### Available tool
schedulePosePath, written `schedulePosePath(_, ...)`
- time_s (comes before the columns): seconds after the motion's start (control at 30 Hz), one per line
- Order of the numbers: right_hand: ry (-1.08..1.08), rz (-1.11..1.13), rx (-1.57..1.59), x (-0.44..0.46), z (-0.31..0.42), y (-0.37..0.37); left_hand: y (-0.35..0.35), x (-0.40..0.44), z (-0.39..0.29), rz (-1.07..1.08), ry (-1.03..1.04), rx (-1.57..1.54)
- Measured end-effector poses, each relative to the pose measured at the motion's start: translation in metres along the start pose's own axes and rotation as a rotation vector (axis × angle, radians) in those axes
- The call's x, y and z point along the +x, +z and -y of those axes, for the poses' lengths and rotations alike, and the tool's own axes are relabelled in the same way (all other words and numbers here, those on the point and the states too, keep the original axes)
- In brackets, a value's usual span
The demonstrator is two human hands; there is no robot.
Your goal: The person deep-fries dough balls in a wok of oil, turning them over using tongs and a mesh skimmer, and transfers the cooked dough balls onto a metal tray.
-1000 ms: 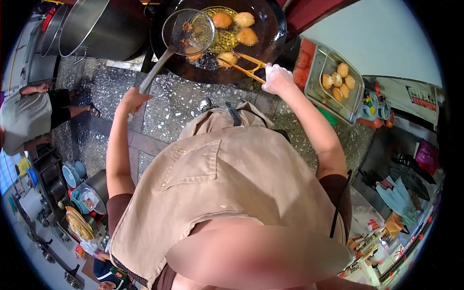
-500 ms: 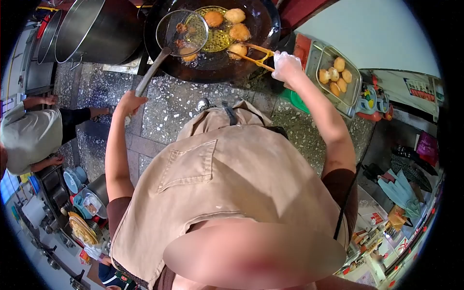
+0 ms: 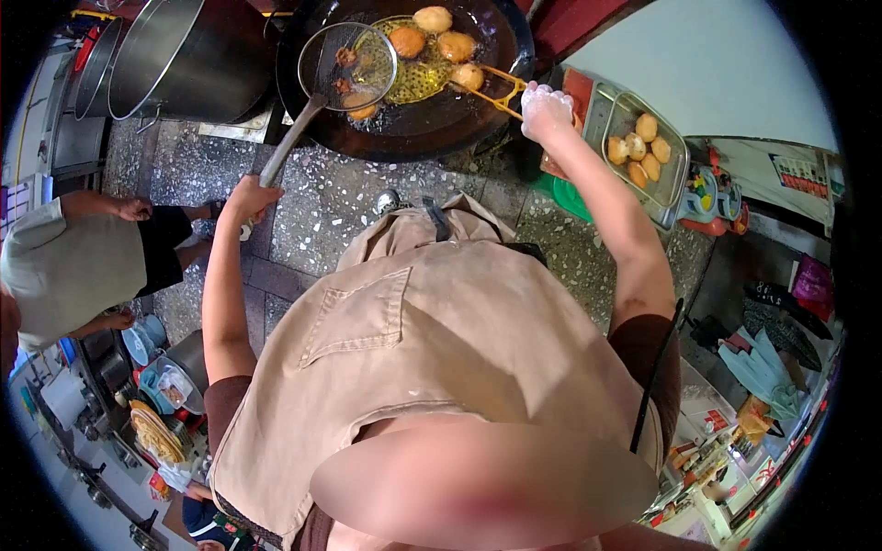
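Observation:
My left hand (image 3: pixel 252 199) is wrapped round the handle of a round mesh strainer (image 3: pixel 347 62), which hangs over the left part of a dark wok (image 3: pixel 413 140) and has dark crumbs in it. My right hand (image 3: pixel 546 112), gloved or coated in white, grips orange tongs (image 3: pixel 504 93). Their tips are at a browned fried piece (image 3: pixel 467 76) in the wok; whether they pinch it I cannot tell. Several other golden pieces (image 3: pixel 457 46) lie in the oil, around a yellow perforated ladle or disc (image 3: pixel 418 81). One piece (image 3: pixel 360 105) sits by the strainer's lower rim.
Right of the wok, a rectangular tray (image 3: pixel 669 208) holds several fried pieces, with a green bowl (image 3: pixel 571 198) beneath its edge. Large metal pots (image 3: pixel 188 69) stand at upper left. Another person (image 3: pixel 78 257) is at the left. Bowls and pans (image 3: pixel 170 381) sit at lower left.
The tongs and the piece at their tips have shifted up and right in the wok. The strainer moved slightly left. The other person at the left has come closer and changed posture.

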State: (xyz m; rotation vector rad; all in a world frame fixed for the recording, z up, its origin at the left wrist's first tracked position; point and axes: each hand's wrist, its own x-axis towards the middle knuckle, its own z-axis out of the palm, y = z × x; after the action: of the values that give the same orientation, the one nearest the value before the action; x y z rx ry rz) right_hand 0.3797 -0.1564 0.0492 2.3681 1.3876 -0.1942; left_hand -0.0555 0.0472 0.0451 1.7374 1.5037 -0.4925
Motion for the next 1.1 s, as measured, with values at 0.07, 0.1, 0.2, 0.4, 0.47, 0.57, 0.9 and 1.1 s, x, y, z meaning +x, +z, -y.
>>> schedulePosePath(0.07, -0.007, -0.007, -0.001, 0.002, 0.000, 0.004, 0.000, -0.002, -0.002, -0.008, 0.008, -0.017)
schedulePosePath(0.1, -0.012, -0.014, -0.002, 0.003, 0.000, 0.006, 0.000, -0.004, -0.003, -0.004, 0.005, -0.014)
schedulePosePath(0.2, 0.003, -0.013, -0.031, 0.003, 0.004, 0.008, 0.000, -0.003, -0.003, -0.003, 0.003, 0.003)
schedulePosePath(0.4, -0.012, -0.022, -0.045, 0.003, 0.003, 0.014, 0.000, -0.002, -0.004, -0.009, -0.006, 0.045)
schedulePosePath(0.47, -0.036, -0.067, -0.051, -0.001, 0.001, 0.013, 0.000, -0.003, -0.006, -0.002, -0.015, 0.060)
schedulePosePath(0.57, -0.076, -0.178, -0.111, -0.005, 0.002, 0.020, -0.001, -0.006, -0.008, -0.010, -0.031, 0.078)
schedulePosePath(0.9, -0.096, -0.166, -0.102, -0.002, -0.005, 0.022, -0.001, -0.010, -0.011, -0.022, -0.037, 0.047)
schedulePosePath(1.1, -0.085, -0.059, -0.023, -0.001, -0.013, 0.013, -0.001, -0.009, -0.011, -0.016, -0.034, 0.044)
